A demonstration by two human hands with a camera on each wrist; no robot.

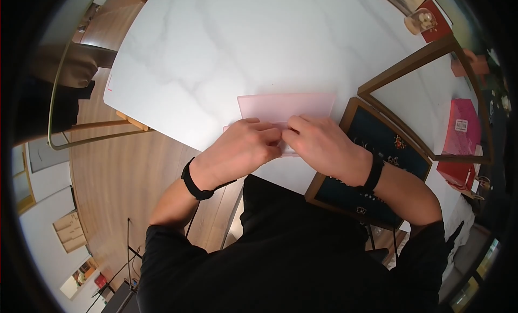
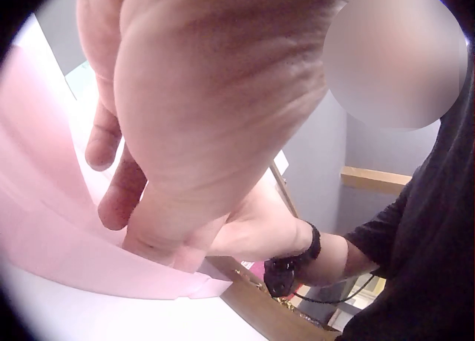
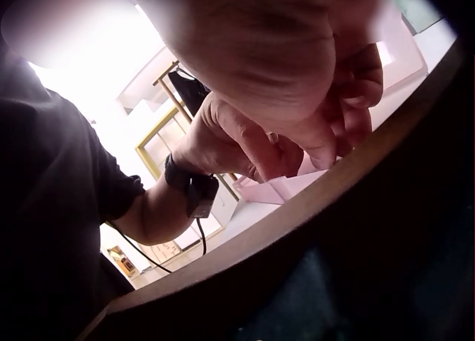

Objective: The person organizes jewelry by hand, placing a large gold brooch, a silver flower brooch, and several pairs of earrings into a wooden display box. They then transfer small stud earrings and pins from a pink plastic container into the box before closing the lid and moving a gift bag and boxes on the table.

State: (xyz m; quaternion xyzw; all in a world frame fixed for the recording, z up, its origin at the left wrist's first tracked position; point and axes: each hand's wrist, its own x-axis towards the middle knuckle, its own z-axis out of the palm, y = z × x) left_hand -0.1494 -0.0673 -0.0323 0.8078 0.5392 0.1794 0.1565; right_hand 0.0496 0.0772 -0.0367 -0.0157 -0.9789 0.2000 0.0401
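Observation:
A translucent pink plastic box [image 1: 286, 105] sits on the white table with its lid panel raised at the far side. My left hand [image 1: 245, 146] bends its fingers down into the box from the left. From the right my right hand [image 1: 324, 148] meets it, and both sets of fingertips come together low over the box's near part. In the left wrist view the left thumb is close to the pink front wall [image 2: 111, 270]. The right wrist view has the right thumb and curled fingers [image 3: 355, 125] at the pink edge. I cannot tell what small thing the fingertips hold.
A wooden display case [image 1: 350, 111] with a dark lining and small ornaments lies right beside the right forearm. Its glazed lid [image 1: 410, 62] stands open. Farther right are a pink-red box [image 1: 461, 127] and a glass jar [image 1: 418, 23]. A chair [image 1: 59, 97] stands at left.

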